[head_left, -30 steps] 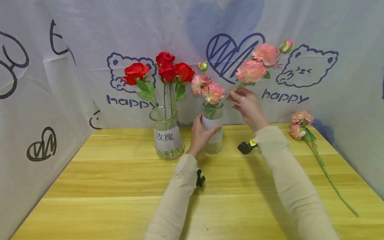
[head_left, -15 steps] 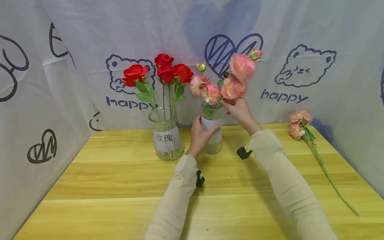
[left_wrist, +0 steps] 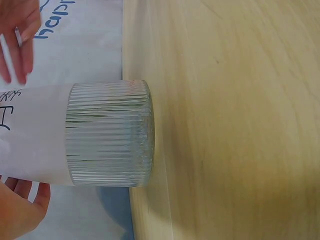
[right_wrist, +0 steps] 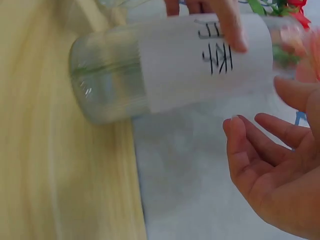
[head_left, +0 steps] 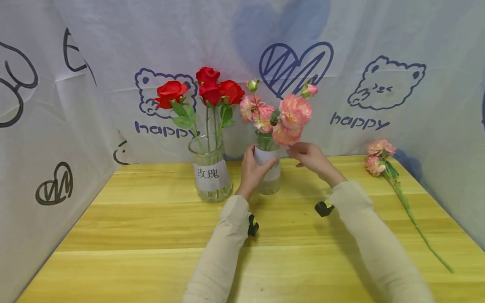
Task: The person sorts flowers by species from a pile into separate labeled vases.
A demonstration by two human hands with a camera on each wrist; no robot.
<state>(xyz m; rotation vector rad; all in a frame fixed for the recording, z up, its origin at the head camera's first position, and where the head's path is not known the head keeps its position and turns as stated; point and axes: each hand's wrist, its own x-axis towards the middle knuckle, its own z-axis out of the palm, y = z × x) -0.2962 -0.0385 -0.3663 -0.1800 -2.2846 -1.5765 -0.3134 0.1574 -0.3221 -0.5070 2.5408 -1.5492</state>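
My left hand (head_left: 254,172) grips a ribbed glass vase (head_left: 270,186) with a white paper label, thumb across the front and fingers behind. Two pink flower stems stand in this vase. The larger pink blooms (head_left: 294,111) lean over the rim on the right; smaller pink blooms (head_left: 254,109) are on the left. Just right of the vase, my right hand (head_left: 314,160) has loosely bent fingers. In the right wrist view, the right hand (right_wrist: 280,165) holds nothing and is apart from the label (right_wrist: 200,65). Stems show faintly through the glass (left_wrist: 107,135) in the left wrist view.
A second labelled glass vase (head_left: 212,185) with several red roses (head_left: 210,92) stands to the left. Another pink flower (head_left: 403,198) lies at the right of the wooden table (head_left: 151,261). A white cloth with drawings (head_left: 373,88) hangs behind.
The larger pink flower has come left and gone down into the vase. My right hand has let go of its stem and moved down and right. The left hand keeps its grip.
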